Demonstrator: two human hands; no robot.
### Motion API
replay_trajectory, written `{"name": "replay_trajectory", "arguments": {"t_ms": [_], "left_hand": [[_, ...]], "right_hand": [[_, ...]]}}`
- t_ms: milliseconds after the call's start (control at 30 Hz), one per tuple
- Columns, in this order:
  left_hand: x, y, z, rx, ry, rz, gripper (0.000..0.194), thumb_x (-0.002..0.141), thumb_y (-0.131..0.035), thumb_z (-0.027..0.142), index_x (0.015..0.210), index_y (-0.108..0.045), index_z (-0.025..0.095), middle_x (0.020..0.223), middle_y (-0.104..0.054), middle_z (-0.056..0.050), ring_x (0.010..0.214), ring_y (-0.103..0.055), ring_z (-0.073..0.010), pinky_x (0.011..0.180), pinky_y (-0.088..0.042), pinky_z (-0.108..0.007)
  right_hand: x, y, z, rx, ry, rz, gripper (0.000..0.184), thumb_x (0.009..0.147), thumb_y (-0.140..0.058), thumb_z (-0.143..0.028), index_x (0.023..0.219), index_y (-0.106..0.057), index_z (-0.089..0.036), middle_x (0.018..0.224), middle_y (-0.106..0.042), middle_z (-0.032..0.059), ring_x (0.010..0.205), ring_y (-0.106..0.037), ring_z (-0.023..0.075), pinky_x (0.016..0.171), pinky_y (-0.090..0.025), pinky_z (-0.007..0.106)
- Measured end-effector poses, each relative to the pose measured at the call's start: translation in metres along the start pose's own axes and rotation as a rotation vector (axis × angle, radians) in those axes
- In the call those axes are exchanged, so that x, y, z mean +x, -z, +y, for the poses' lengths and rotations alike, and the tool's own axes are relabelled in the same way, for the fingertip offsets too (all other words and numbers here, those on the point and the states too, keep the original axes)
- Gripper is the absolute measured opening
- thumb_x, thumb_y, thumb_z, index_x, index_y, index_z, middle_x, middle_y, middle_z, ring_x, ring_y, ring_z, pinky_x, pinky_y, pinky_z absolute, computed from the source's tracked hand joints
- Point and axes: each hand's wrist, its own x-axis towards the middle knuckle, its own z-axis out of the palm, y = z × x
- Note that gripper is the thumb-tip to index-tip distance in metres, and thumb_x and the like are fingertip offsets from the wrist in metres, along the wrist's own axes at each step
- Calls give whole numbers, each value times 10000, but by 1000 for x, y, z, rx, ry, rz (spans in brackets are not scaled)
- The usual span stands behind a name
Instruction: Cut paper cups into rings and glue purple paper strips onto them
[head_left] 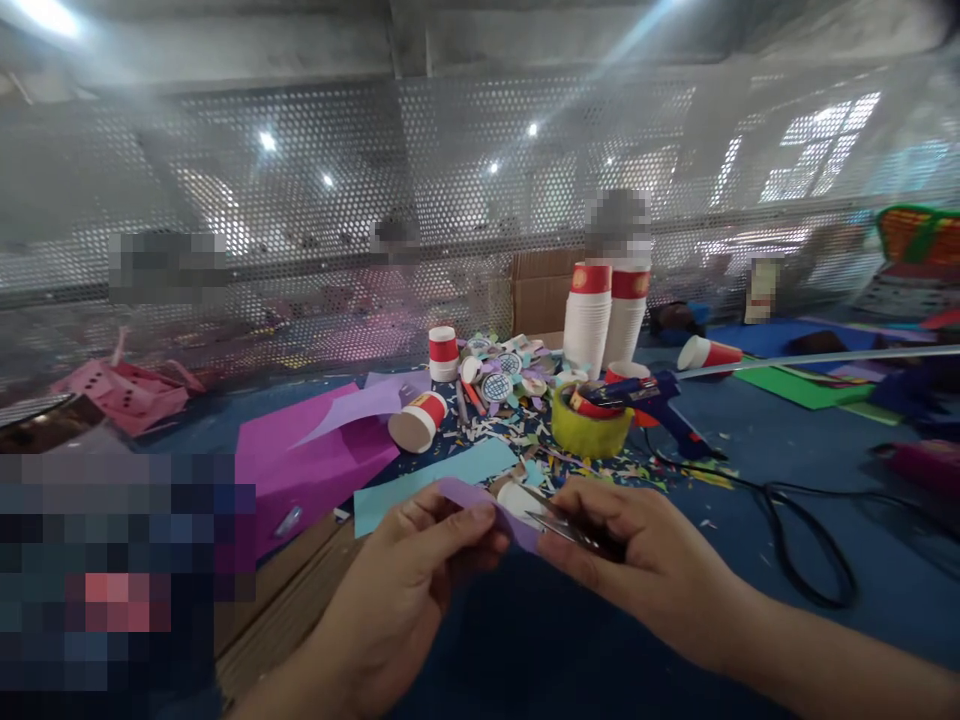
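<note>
— Grip check, left hand?
— From my remote post: left hand [442, 555], thumb pressed down on the lilac paper [466, 492], fingers beneath. Clamped. Paper sits between the two hands; I take that as clock centre, twelve pointing away from the wearer.
— Right hand?
— Right hand [626, 540] wrapped round the scissors [577, 535], tips aimed at nine o'clock, blades slightly parted beside the paper. Whether they touch it, I cannot tell. A white round piece [517, 500] shows just behind; what bears it, I cannot make out.
— Surroundings?
— Light blue paper [442, 478], ten to eleven. Tipped red-and-white cup [417, 424], eleven. Heap of cut pieces [499, 375], twelve. Yellow roll [590, 430], one. Glue gun [667, 405], toward two, nozzle end over the roll. Black cord [814, 600] loops at three.
</note>
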Motion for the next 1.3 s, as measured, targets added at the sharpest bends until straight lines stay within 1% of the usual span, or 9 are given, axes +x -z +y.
{"name": "replay_trajectory", "arguments": {"t_ms": [100,167,300,467,733,900,1000,1167,1300], "left_hand": [[-1,-2,-1,4,-8,19,77,779,-758,239,759,-734,168,731,-680,-4,727,-590,-110,703,-471,-196],[-2,-2,-2,3,0,31,81,785,-755,246,762,-732,171,720,-673,1,720,-579,-105,700,-462,-191],[-2,0,-3,-20,-14,25,90,770,-769,252,755,-730,172,709,-659,9,708,-563,-101,700,-457,-193],[-1,-1,-5,-54,-45,-16,80,761,-775,243,749,-729,179,729,-660,12,733,-567,-106,735,-457,-204],[-4,-8,-11,-37,-43,-94,66,777,-754,238,758,-726,181,764,-641,2,774,-552,-129,753,-445,-230],[-4,-11,-13,-19,-73,-78,50,781,-748,223,767,-722,183,791,-651,-3,806,-552,-137,793,-448,-236],[-3,-11,-13,-19,-58,-67,50,795,-738,234,781,-717,191,796,-645,1,804,-547,-136,797,-448,-240],[-3,-10,-16,-25,-68,-89,41,779,-751,217,764,-724,189,804,-657,-3,836,-574,-145,798,-462,-234],[-3,-12,-18,-51,-35,-100,53,748,-776,210,771,-737,182,799,-679,-16,803,-590,-145,783,-473,-237]], "right_hand": [[-1,3,3,-9,-20,-24,355,884,-574,-522,749,-515,-199,683,-442,-37,612,-398,117,546,-307,241],[-2,4,4,-5,-16,-47,395,891,-541,-565,750,-512,-198,676,-417,-40,601,-379,115,532,-286,245],[-2,6,3,-10,-21,-78,431,929,-456,-586,755,-519,-197,660,-406,-39,581,-365,114,516,-267,252],[-1,6,0,-31,-25,-118,448,928,-437,-602,753,-514,-196,675,-436,-27,607,-385,122,538,-283,258],[-3,8,0,-40,-2,-118,404,936,-454,-558,784,-532,-192,677,-449,-26,611,-387,120,539,-301,249],[-6,9,-2,-88,68,-116,323,946,-488,-477,812,-549,-190,681,-485,-30,592,-403,106,530,-307,242],[-7,10,-3,-111,107,-104,277,938,-519,-440,819,-551,-192,674,-486,-38,578,-406,98,522,-305,237],[-6,9,-4,-128,117,-99,286,948,-502,-436,804,-538,-191,659,-477,-42,561,-396,92,510,-298,237],[-8,9,-4,-130,139,-85,292,954,-499,-427,778,-511,-194,647,-456,-49,557,-385,89,507,-295,235]]}}
